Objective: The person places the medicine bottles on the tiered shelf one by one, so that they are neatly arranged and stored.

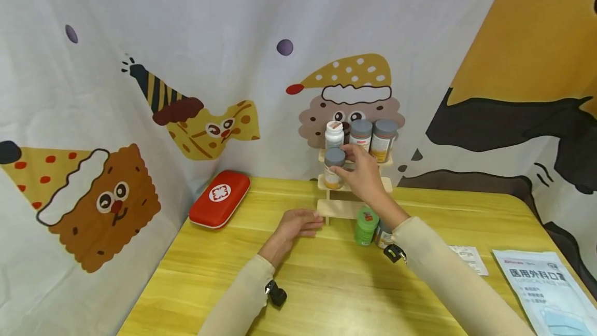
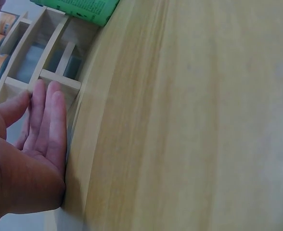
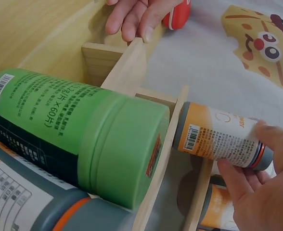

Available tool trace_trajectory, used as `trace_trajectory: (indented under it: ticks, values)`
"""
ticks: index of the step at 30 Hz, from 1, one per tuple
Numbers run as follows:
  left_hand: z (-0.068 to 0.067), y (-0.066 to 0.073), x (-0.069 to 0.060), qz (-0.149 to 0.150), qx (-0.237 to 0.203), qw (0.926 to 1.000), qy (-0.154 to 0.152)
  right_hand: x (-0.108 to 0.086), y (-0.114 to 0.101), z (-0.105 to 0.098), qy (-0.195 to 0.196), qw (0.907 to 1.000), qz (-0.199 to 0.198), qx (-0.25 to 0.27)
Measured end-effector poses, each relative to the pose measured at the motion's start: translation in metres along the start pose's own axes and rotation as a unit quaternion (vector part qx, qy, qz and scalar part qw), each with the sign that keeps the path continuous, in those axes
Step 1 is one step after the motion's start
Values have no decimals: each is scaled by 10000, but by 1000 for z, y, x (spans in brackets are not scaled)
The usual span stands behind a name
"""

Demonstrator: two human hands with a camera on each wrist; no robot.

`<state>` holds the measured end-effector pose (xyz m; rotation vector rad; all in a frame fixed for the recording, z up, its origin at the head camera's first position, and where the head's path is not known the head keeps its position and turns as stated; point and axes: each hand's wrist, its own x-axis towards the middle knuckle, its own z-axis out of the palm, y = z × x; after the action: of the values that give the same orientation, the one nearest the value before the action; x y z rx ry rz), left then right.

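My right hand (image 1: 363, 174) grips a grey-capped supplement bottle (image 1: 331, 179) with an orange and white label, thumb and fingers around its upper part. This bottle stands upright at the left end of the middle tier of a small wooden tiered rack (image 1: 339, 210). My left hand (image 1: 296, 224) is beside the rack's lower left corner, its fingers fairly straight; in the left wrist view the fingertips touch the wood. On the top tier stand a white bottle (image 1: 334, 138) and two grey-capped bottles (image 1: 383, 144). A green bottle (image 3: 83, 125) stands on the table before the rack.
Beside the green bottle is another grey-capped bottle (image 1: 383, 236), partly behind my right sleeve. A red zip case (image 1: 219, 200) lies at the back left of the table (image 1: 326, 294). A printed sheet (image 1: 471, 259) and a surgical mask packet (image 1: 543, 287) lie at the right.
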<state>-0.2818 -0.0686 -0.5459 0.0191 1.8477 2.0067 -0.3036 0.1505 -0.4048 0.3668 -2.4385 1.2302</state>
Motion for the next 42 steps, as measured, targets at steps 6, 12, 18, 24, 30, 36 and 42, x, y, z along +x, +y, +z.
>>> trace_trajectory:
  ticks: [6,12,18,24,30,36,42]
  values:
    - [0,1,1,16,-22,10000,-10,1,-1,4,69,9999,106,2]
    - [1,1,0,-28,-35,10000,17,1,-1,6,17,9998,215,17]
    - [2,1,-1,-38,-33,10000,-2,0,0,4,-51,9997,226,91]
    - [0,1,-1,-10,-46,10000,18,-5,-3,-4,-263,9992,283,96]
    - [2,2,0,-1,-3,10000,-16,-22,-3,-22,-335,9986,331,-243]
    - [1,1,0,-66,-11,10000,49,-41,-3,-35,-554,9964,548,342]
    - [0,1,-1,-16,11,10000,30,-60,1,-44,-569,9965,480,392]
